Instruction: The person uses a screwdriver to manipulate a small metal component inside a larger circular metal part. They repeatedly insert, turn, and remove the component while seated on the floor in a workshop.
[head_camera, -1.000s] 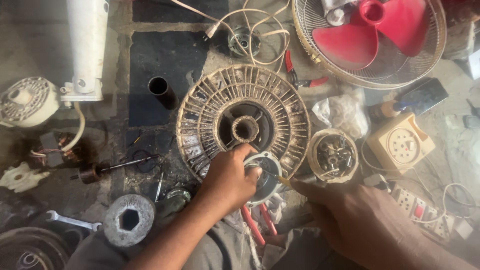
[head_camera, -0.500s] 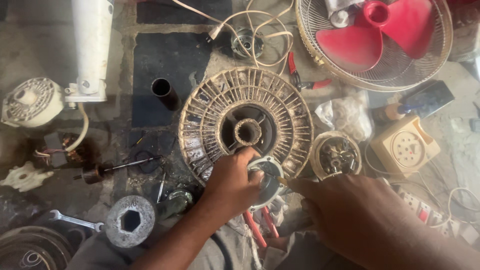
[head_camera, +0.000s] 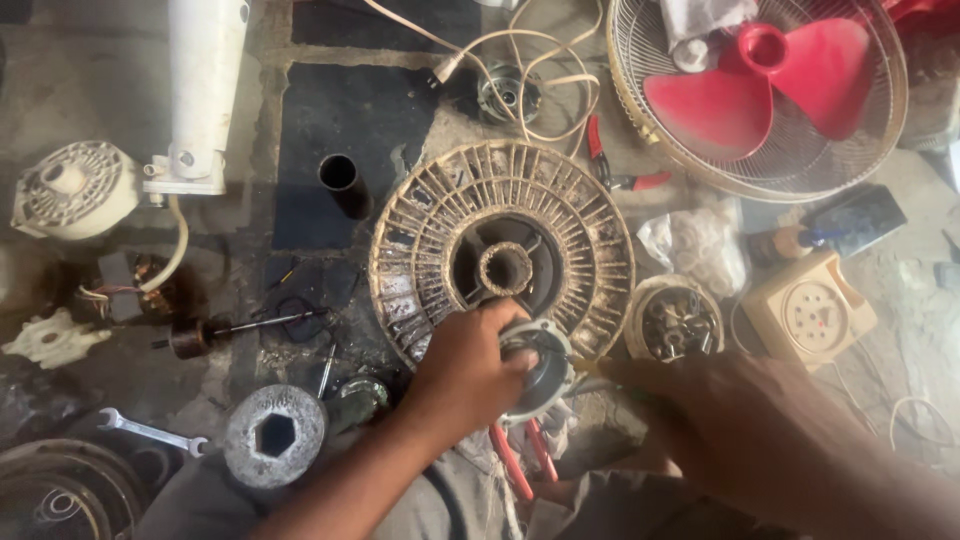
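Note:
My left hand (head_camera: 465, 375) is closed over a round grey metal motor cover (head_camera: 545, 378) and holds it just below a dirty cream circular fan grille (head_camera: 590, 260) lying flat on the floor. My right hand (head_camera: 750, 425), blurred, comes in from the right. It grips a thin yellowish tool (head_camera: 592, 368) whose tip touches the cover's right edge. Red-handled pliers (head_camera: 520, 460) lie under the cover, by my lap.
A red-bladed fan in its wire guard (head_camera: 760, 90) lies at the top right. A small bowl of parts (head_camera: 680, 320) and a beige dial box (head_camera: 810, 320) sit at the right. At the left are a spanner (head_camera: 150, 432), a grey hex-holed disc (head_camera: 275, 435), a rotor shaft (head_camera: 235, 328) and a white column (head_camera: 205, 90).
My left hand has stayed on the motor cover. My right hand has moved up and left, bringing the thin tool against the cover.

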